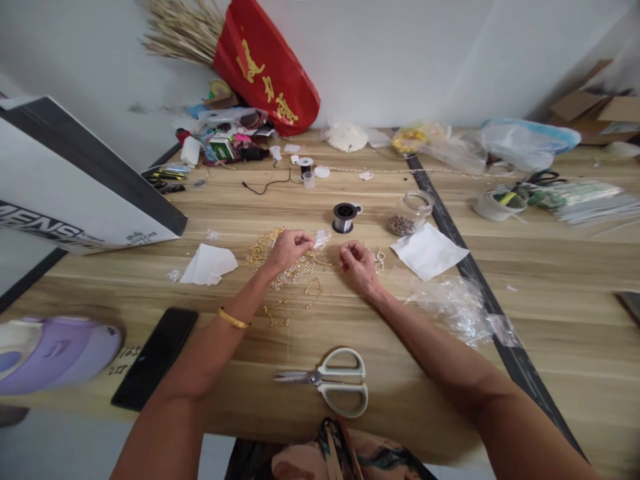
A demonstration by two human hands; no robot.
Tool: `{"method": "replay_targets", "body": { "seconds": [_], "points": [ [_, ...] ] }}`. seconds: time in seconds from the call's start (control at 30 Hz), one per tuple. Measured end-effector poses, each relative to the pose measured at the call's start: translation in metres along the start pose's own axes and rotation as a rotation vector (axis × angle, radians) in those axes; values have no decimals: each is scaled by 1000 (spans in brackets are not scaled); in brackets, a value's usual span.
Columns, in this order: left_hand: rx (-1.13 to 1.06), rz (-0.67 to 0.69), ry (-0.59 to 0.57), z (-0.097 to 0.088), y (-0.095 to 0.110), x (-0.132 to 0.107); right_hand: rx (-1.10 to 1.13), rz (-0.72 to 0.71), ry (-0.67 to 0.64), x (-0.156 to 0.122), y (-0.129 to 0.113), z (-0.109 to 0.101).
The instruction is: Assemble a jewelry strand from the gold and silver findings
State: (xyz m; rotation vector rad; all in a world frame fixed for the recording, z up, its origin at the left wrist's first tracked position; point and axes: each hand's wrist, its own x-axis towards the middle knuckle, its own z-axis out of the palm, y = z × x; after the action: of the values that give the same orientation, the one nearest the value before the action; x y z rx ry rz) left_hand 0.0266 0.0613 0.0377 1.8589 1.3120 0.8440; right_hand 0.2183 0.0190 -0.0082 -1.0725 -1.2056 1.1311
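Note:
My left hand (pixel 292 249) is over a heap of gold and clear beads (pixel 263 250), its thumb and fingertips pinched together near some clear pieces (pixel 323 238). What the pinch holds is too small to make out. To the right, my right hand (pixel 356 261) is closed with curled fingers, a short gap from the left; its contents are hidden. A thin gold strand (pixel 323 263) lies between the two hands. Below them a gold beaded chain (pixel 293 312) lies in a loop on the wooden table. Small ring-shaped pieces (pixel 380 259) sit just beyond the right hand.
White-handled scissors (pixel 343 383) lie near the front edge. A wire spool (pixel 344 218) and a glass jar of beads (pixel 410 213) stand behind the hands. White paper pieces (pixel 429 252), plastic bags (pixel 457 307), a black phone (pixel 155 359) and a large box (pixel 85 180) surround the work spot.

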Motion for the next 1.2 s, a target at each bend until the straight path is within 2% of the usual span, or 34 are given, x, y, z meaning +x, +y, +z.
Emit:
{"method": "replay_targets", "body": {
  "seconds": [0.17,0.43,0.77,0.87,1.07,1.2],
  "points": [
    [122,39,74,1,-4,2,-6,4,-1,0,1,0],
    [204,25,107,1,-20,3,17,-11,-15,-1,0,0],
    [302,102,172,0,-26,5,1,5,-29,-1,-1,1],
    [158,64,181,1,-23,2,8,5,-30,-2,-3,1],
    [-360,-75,118,5,-15,-5,7,11,-30,-2,-2,2],
    [-527,-128,90,4,-6,-5,7,18,-3,0,3,1]
  ]
}}
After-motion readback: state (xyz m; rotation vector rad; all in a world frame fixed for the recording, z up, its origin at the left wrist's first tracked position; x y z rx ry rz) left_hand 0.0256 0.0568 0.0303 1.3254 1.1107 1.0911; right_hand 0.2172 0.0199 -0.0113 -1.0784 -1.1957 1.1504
